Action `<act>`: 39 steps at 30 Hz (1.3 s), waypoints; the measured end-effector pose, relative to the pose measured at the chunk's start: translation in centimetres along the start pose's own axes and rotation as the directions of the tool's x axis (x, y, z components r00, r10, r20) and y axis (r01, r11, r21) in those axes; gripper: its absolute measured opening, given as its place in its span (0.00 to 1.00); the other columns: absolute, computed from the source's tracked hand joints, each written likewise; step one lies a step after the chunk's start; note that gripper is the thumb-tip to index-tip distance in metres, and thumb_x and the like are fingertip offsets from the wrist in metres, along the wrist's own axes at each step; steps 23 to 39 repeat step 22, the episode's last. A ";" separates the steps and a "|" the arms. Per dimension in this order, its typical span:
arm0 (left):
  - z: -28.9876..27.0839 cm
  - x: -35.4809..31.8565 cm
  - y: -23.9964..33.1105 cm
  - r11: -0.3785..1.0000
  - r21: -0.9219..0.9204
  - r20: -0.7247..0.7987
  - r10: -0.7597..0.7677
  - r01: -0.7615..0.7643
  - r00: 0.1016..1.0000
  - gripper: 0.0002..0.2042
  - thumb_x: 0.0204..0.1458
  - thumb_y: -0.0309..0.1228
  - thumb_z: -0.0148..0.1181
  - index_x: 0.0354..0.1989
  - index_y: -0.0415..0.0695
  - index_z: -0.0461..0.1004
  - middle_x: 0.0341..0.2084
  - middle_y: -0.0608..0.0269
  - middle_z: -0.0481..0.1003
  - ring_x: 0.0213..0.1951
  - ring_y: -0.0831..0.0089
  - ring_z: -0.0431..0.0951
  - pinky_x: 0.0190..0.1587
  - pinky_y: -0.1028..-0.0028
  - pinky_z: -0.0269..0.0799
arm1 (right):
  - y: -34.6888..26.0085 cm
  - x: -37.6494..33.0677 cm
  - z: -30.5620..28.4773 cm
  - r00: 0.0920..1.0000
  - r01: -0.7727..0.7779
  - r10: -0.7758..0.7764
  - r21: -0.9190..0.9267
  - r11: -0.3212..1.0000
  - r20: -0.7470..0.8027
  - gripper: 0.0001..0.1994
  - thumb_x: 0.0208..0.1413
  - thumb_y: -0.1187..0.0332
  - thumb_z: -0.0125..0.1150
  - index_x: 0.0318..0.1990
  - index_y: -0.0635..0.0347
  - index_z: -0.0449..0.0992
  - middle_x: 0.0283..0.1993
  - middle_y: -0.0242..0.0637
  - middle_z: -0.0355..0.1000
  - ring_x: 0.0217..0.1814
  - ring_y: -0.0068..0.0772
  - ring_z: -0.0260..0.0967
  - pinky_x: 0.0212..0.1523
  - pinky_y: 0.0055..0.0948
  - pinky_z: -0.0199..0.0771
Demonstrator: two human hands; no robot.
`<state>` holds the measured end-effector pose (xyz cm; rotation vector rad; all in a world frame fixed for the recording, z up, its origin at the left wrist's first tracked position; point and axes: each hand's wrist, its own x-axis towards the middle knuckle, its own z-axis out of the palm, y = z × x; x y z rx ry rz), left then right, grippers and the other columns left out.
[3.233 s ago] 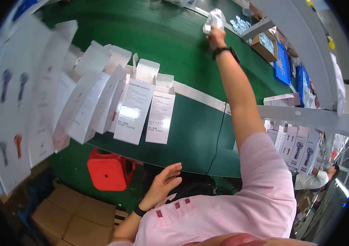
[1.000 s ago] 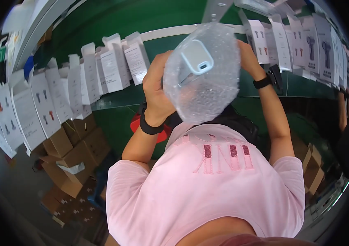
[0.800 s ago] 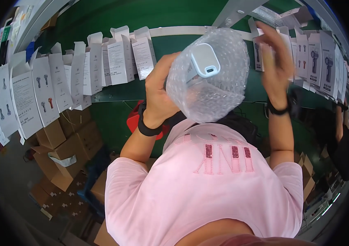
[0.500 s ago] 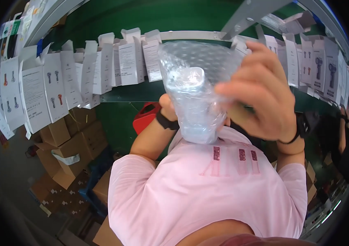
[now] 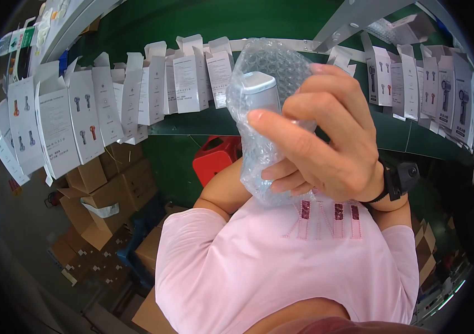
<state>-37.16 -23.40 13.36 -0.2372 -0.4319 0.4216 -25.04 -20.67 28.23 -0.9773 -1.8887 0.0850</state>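
Note:
A clear bubble-wrap bag (image 5: 276,58) is held up in front of my chest, its wide end away from me. Inside it stands a pale silver-blue device (image 5: 260,84) with a rounded rectangular end; its lower part is blurred by the wrap. My right hand (image 5: 331,133) is curled at the bag's right side, thumb lying across the front and fingers at the upper edge. From behind, my left hand (image 5: 285,177) wraps round the lower part of the bag; only its fingertips show, and the palm is hidden.
Upright white cartons (image 5: 59,125) with open flaps line the green bench at left, and more white cartons (image 5: 445,92) stand at right. A grey metal post (image 5: 348,25) rises behind. Below are a red stool (image 5: 215,158) and brown cardboard boxes (image 5: 95,214).
The bag has turned and risen slightly, showing the device's end more clearly. My right hand has moved left and lower across the bag. My left forearm has swung inward behind it.

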 end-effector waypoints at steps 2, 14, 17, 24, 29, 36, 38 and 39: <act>0.9 1.8 0.9 0.998 -0.017 0.179 -0.057 0.061 0.982 0.40 0.43 0.57 0.62 0.56 0.36 0.64 0.49 0.46 0.71 0.54 0.50 0.71 0.55 0.51 0.68 | 1.7 -0.1 -0.7 0.995 -0.067 0.065 -0.022 0.998 -0.079 0.18 0.36 0.74 0.65 0.40 0.62 0.79 0.31 0.39 0.67 0.36 0.41 0.65 0.42 0.39 0.73; -1.8 16.0 23.9 0.623 0.714 -0.690 0.550 0.319 0.470 0.21 0.52 0.43 0.55 0.51 0.44 0.69 0.44 0.53 0.73 0.48 0.54 0.73 0.55 0.53 0.68 | 13.3 -14.7 -6.6 0.531 -0.842 0.839 -0.181 0.507 -0.118 0.21 0.53 0.69 0.60 0.55 0.63 0.68 0.53 0.47 0.67 0.52 0.52 0.67 0.52 0.39 0.69; -6.7 25.8 36.6 0.470 0.775 -0.629 0.634 0.422 0.450 0.25 0.52 0.48 0.54 0.53 0.45 0.68 0.48 0.53 0.72 0.51 0.54 0.72 0.56 0.53 0.67 | 15.7 -16.5 -5.8 0.461 -0.887 0.851 -0.113 0.447 -0.253 0.23 0.53 0.69 0.61 0.57 0.63 0.67 0.53 0.46 0.67 0.51 0.51 0.67 0.51 0.39 0.69; -14.0 34.5 49.4 0.097 0.785 -0.463 0.748 0.612 0.476 0.34 0.52 0.59 0.52 0.60 0.46 0.67 0.58 0.52 0.69 0.58 0.52 0.68 0.60 0.53 0.63 | 17.2 -22.0 -4.2 0.207 -0.971 0.936 0.059 0.232 -0.286 0.27 0.53 0.69 0.62 0.61 0.59 0.64 0.57 0.44 0.65 0.54 0.43 0.69 0.52 0.39 0.69; -14.0 34.5 49.4 0.097 0.785 -0.463 0.748 0.612 0.476 0.34 0.52 0.59 0.52 0.60 0.46 0.67 0.58 0.52 0.69 0.58 0.52 0.68 0.60 0.53 0.63 | 17.2 -22.0 -4.2 0.207 -0.971 0.936 0.059 0.232 -0.286 0.27 0.53 0.69 0.62 0.61 0.59 0.64 0.57 0.44 0.65 0.54 0.43 0.69 0.52 0.39 0.69; -14.0 34.5 49.4 0.097 0.785 -0.463 0.748 0.612 0.476 0.34 0.52 0.59 0.52 0.60 0.46 0.67 0.58 0.52 0.69 0.58 0.52 0.68 0.60 0.53 0.63 | 17.2 -22.0 -4.2 0.207 -0.971 0.936 0.059 0.232 -0.286 0.27 0.53 0.69 0.62 0.61 0.59 0.64 0.57 0.44 0.65 0.54 0.43 0.69 0.52 0.39 0.69; -14.0 34.5 49.4 0.097 0.785 -0.463 0.748 0.612 0.476 0.34 0.52 0.59 0.52 0.60 0.46 0.67 0.58 0.52 0.69 0.58 0.52 0.68 0.60 0.53 0.63 | 17.2 -22.0 -4.2 0.207 -0.971 0.936 0.059 0.232 -0.286 0.27 0.53 0.69 0.62 0.61 0.59 0.64 0.57 0.44 0.65 0.54 0.43 0.69 0.52 0.39 0.69; -14.0 34.5 49.4 0.097 0.785 -0.463 0.748 0.612 0.476 0.34 0.52 0.59 0.52 0.60 0.46 0.67 0.58 0.52 0.69 0.58 0.52 0.68 0.60 0.53 0.63 | 17.2 -22.0 -4.2 0.207 -0.971 0.936 0.059 0.232 -0.286 0.27 0.53 0.69 0.62 0.61 0.59 0.64 0.57 0.44 0.65 0.54 0.43 0.69 0.52 0.39 0.69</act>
